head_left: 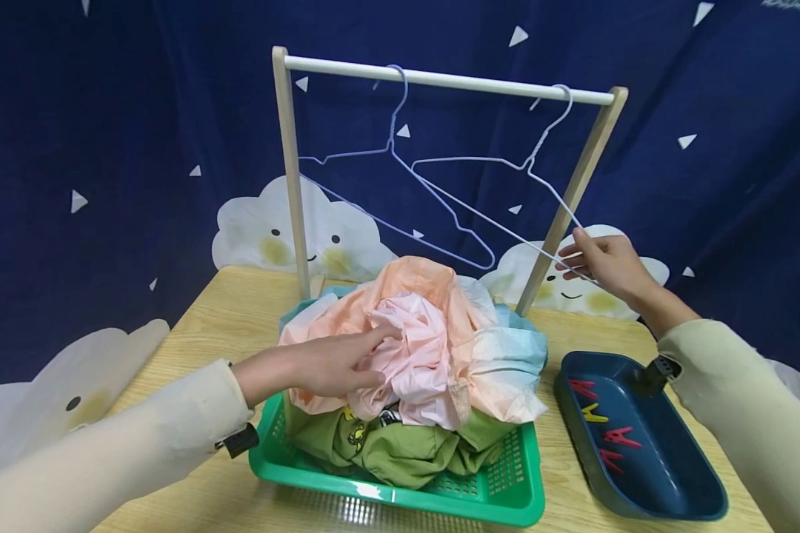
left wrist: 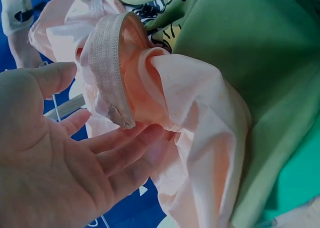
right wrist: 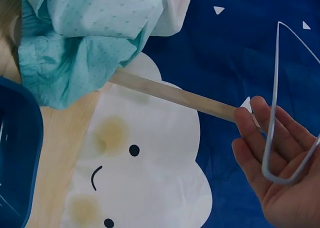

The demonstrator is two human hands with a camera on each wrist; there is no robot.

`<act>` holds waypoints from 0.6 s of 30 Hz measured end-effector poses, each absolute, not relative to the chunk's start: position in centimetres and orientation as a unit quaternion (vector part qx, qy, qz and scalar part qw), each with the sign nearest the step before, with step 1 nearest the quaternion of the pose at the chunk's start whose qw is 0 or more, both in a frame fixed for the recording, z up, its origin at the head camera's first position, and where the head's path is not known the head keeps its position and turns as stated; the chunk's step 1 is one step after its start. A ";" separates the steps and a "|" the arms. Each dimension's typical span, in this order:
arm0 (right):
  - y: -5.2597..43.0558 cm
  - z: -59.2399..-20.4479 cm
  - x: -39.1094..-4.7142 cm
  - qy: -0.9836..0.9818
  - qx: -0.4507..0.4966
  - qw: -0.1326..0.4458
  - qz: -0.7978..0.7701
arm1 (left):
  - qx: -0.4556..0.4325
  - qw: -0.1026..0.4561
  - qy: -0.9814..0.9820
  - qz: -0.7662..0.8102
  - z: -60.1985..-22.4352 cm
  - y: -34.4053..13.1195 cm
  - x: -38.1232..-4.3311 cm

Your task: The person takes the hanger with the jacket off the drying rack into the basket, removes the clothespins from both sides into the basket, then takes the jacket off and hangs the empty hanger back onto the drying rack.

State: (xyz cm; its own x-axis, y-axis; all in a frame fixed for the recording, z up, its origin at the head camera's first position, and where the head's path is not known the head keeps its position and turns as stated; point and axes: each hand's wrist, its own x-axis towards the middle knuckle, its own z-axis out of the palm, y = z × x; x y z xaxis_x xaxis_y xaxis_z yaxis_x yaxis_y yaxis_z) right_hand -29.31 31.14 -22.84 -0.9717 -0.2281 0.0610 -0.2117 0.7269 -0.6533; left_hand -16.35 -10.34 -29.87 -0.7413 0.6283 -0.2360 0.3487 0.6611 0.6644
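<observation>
In the head view, a pile of pink and peach clothing [head_left: 413, 348] rises from a green basket [head_left: 400, 497], with a green printed garment [head_left: 407, 455] below it. My left hand [head_left: 340, 360] is at the pile's left side; in the left wrist view its spread fingertips touch the pale pink cloth [left wrist: 200, 93], near a beige band along its edge. My right hand [head_left: 607, 263] is at the lower right corner of a pale wire hanger [head_left: 470, 158]. The right wrist view puts this hanger's bent corner [right wrist: 274, 88] across the loose fingers and palm, not clasped.
A rack with a white rail [head_left: 453, 78] and wooden posts stands behind the basket. A second wire hanger [head_left: 392, 144] hangs left of the first. On the right of the wooden table [head_left: 207, 340], a dark blue tray [head_left: 667, 451] holds several red and yellow clothespins [head_left: 620, 437].
</observation>
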 end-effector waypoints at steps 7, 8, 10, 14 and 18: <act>32.4 -23.8 -28.7 0.932 -0.108 -0.008 -0.346 | 0.276 0.196 0.896 0.286 -29.7 -11.1 -16.5; 32.7 -23.9 -28.6 0.932 -0.104 -0.009 -0.347 | 0.276 0.192 0.897 0.287 -29.7 -11.3 -16.6; 33.2 -24.2 -28.4 0.930 -0.093 -0.008 -0.355 | 0.276 0.183 0.899 0.287 -29.5 -11.6 -16.8; 34.3 -25.0 -28.0 0.922 -0.055 0.013 -0.383 | 0.270 0.163 0.902 0.294 -29.3 -12.2 -17.3; 35.3 -26.2 -27.5 0.913 -0.014 0.050 -0.404 | 0.258 0.137 0.909 0.298 -29.1 -12.7 -17.9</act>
